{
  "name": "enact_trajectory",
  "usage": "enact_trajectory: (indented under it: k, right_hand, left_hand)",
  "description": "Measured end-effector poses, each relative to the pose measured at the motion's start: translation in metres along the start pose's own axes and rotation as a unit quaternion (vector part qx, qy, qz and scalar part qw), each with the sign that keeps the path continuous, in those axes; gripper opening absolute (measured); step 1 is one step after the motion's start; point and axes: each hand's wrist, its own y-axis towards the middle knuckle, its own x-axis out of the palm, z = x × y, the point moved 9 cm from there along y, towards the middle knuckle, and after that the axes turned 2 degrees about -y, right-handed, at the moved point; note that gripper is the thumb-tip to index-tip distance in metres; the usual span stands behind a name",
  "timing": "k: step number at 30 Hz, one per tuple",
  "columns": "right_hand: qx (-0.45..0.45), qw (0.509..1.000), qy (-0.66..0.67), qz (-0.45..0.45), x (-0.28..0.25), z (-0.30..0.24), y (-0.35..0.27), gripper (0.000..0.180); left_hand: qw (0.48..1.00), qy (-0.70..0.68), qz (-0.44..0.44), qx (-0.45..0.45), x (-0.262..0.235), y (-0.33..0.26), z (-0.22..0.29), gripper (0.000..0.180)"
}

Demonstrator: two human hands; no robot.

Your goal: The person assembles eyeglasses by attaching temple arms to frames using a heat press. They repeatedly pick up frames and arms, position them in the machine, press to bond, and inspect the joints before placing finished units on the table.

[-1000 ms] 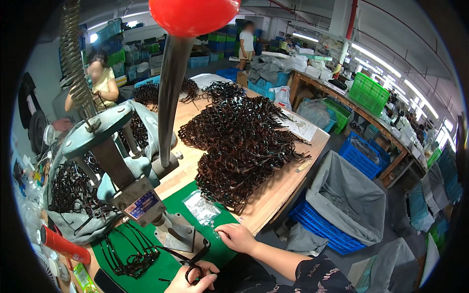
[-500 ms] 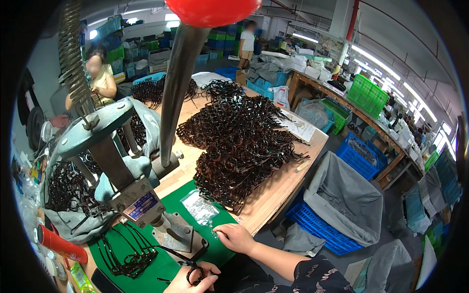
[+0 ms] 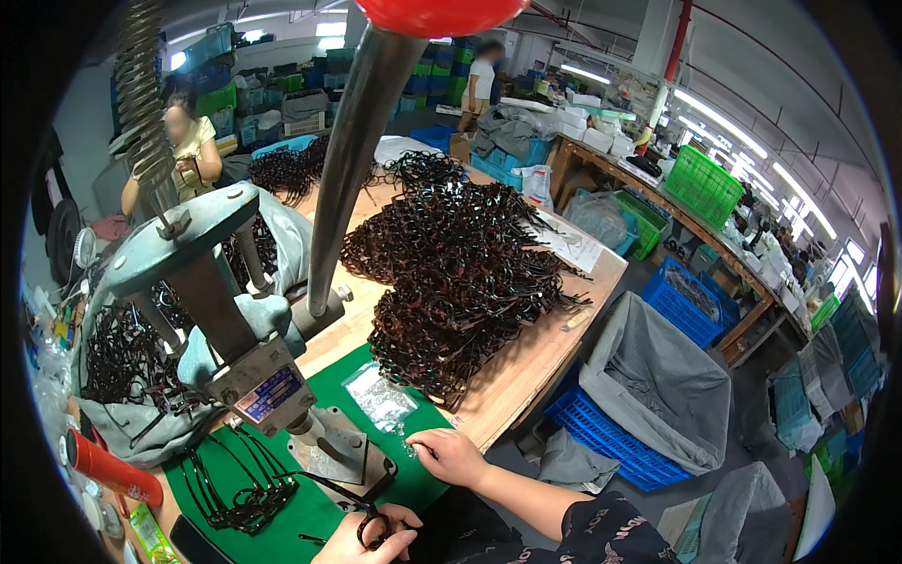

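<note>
Low in the view, my left hand [image 3: 393, 543] is closed around a dark eyeglass frame [image 3: 368, 511]. One temple of that frame reaches left across the base of the hand press [image 3: 366, 467]. My right hand [image 3: 453, 458] rests on the green mat [image 3: 319, 393] with thumb and finger pinched beside some tiny clear parts [image 3: 408, 444]; anything between the fingertips is too small to make out. Just beyond lies a clear plastic bag [image 3: 381, 399] of small pieces. Several dark eyeglass frames [image 3: 246, 509] lie lined up left of the press.
A large heap of dark eyeglass frames [image 3: 460, 273] covers the wooden table. The press's steel lever [image 3: 352, 169] with its red knob [image 3: 446, 11] rises in front of me. A red flask [image 3: 113, 470] stands left; a lined blue crate [image 3: 625, 442] sits right. Another person [image 3: 193, 150] sits far left.
The view has shifted slightly, and the red knob appears farther right. Both hands stay almost where they were, the left still holding the eyeglass frame.
</note>
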Motion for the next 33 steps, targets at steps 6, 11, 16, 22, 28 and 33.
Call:
enact_trajectory:
  k: [6,11,16,22,28,33]
  right_hand:
    - [-0.003,1.000,-0.006,0.006,0.001,0.001,-0.001,0.010]
    - [-0.007,1.000,-0.003,0.009,0.003,0.002,-0.001,0.010]
    - [-0.014,1.000,-0.012,0.005,0.002,0.000,-0.001,0.010]
    - [-0.014,1.000,-0.016,-0.003,0.003,-0.003,0.000,0.010]
    - [-0.020,0.999,-0.025,0.001,0.003,-0.002,-0.001,0.010]
    - [-0.014,1.000,-0.021,-0.004,0.004,-0.001,-0.003,0.010]
  left_hand:
    - [1.000,-0.001,-0.009,0.007,0.002,-0.002,0.004,0.020]
    - [1.000,0.008,0.015,0.011,0.000,-0.007,0.008,0.018]
    - [1.000,-0.002,0.027,0.014,0.000,-0.012,0.005,0.019]
    - [0.999,-0.036,0.040,-0.004,-0.003,-0.021,-0.004,0.021]
    - [0.998,-0.047,0.036,-0.011,-0.002,-0.022,-0.004,0.021]
    - [0.999,-0.039,0.030,-0.017,0.000,-0.023,-0.006,0.022]
